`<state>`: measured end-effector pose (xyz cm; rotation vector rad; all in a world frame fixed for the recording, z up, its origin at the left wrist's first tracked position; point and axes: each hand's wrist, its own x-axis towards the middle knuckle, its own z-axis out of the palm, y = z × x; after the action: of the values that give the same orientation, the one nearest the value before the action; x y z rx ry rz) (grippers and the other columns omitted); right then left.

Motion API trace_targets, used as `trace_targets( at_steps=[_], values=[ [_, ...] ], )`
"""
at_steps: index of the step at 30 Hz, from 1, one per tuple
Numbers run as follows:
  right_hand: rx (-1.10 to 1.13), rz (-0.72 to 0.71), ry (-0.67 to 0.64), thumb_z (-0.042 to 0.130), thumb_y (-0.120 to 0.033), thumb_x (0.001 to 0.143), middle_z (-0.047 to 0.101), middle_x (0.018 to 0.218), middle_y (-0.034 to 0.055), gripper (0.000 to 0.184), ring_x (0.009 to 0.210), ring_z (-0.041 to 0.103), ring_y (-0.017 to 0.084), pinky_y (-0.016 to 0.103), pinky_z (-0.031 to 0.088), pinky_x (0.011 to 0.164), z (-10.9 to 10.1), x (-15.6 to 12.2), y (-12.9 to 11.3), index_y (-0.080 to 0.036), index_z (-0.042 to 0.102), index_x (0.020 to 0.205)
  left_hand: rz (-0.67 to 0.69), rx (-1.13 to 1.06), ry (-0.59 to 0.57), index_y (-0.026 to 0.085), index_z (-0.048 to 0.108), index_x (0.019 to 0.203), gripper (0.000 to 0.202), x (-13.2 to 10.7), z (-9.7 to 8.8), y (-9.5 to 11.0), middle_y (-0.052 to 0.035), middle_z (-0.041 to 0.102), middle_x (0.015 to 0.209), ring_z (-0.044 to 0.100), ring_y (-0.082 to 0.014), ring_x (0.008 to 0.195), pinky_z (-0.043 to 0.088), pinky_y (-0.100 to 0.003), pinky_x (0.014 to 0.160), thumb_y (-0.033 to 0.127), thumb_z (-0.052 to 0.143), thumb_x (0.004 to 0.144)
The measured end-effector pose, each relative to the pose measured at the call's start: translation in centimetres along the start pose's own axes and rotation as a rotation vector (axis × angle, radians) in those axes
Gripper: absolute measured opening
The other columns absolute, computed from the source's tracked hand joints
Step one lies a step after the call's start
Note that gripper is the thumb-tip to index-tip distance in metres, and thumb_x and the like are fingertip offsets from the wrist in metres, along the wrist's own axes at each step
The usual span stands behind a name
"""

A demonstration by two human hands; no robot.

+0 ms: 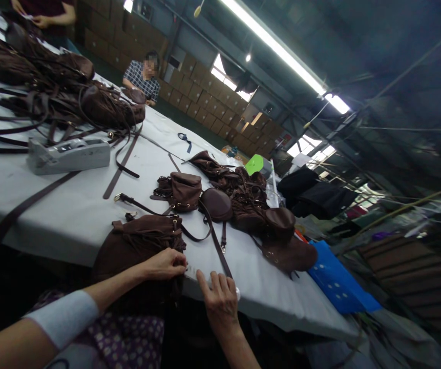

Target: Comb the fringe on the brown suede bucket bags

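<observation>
A dark brown drawstring bag [138, 233] with fringe lies at the table's near edge. My left hand [165, 265] rests against its right side, fingers pinched together; what is between them is hidden. Just right of those fingertips is a small pale, see-through strip [191, 271], too blurred to name. My right hand [220, 297] is beside the strip, index finger pointing toward it and the other fingers curled. A white rounded end [237, 293] shows past the curled fingers; the rest of that thing is covered. Beyond the bag lie a small brown pouch [185, 192] and a strap [218, 248].
More brown bags are heaped at the right [243, 197] and far left [62, 87]. A grey tape dispenser [68, 155] stands on the white-covered table [159, 138]. A blue bag [337, 279] hangs at the right edge. A person in a checked shirt [142, 79] is across the table.
</observation>
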<state>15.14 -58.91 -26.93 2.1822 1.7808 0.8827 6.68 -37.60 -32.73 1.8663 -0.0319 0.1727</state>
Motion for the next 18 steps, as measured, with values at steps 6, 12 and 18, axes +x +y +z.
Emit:
trace_targets(
  at_steps=[6, 12, 18],
  values=[
    [0.017, 0.020, -0.033, 0.056, -0.018, 0.087, 0.055, 0.080, 0.0053, 0.035, 0.075, 0.045, 0.020, 0.034, 0.030, 0.070, 0.5, -0.1, -0.8, -0.023, 0.057, 0.121, 0.030, 0.044, 0.109, 0.015, 0.053, 0.069, 0.018, 0.1, 0.3, -0.6, 0.0044, 0.046, 0.060, 0.039, -0.0095, 0.057, 0.030, -0.021, 0.055, 0.026, 0.047, 0.081],
    [0.054, -0.001, -0.047, 0.057, -0.015, 0.083, 0.054, 0.071, 0.0043, 0.030, 0.069, 0.046, 0.020, 0.035, 0.029, 0.067, 2.2, -1.7, -1.7, -0.022, 0.061, 0.113, 0.016, 0.051, 0.169, 0.017, 0.047, 0.070, 0.021, -0.1, 0.0, -0.7, 0.0054, 0.039, 0.060, 0.034, -0.0103, 0.058, 0.027, -0.023, 0.055, 0.029, 0.042, 0.086],
    [0.123, 0.144, -0.241, 0.057, -0.007, 0.081, 0.061, 0.066, 0.0041, 0.026, 0.067, 0.057, 0.020, 0.032, 0.036, 0.068, 3.9, -7.4, -0.4, -0.021, 0.065, 0.101, 0.000, 0.037, 0.198, 0.016, 0.048, 0.070, 0.032, 0.0, -0.3, -0.5, 0.0051, 0.038, 0.059, 0.034, -0.0102, 0.057, 0.028, -0.022, 0.054, 0.040, 0.040, 0.089]
  ],
)
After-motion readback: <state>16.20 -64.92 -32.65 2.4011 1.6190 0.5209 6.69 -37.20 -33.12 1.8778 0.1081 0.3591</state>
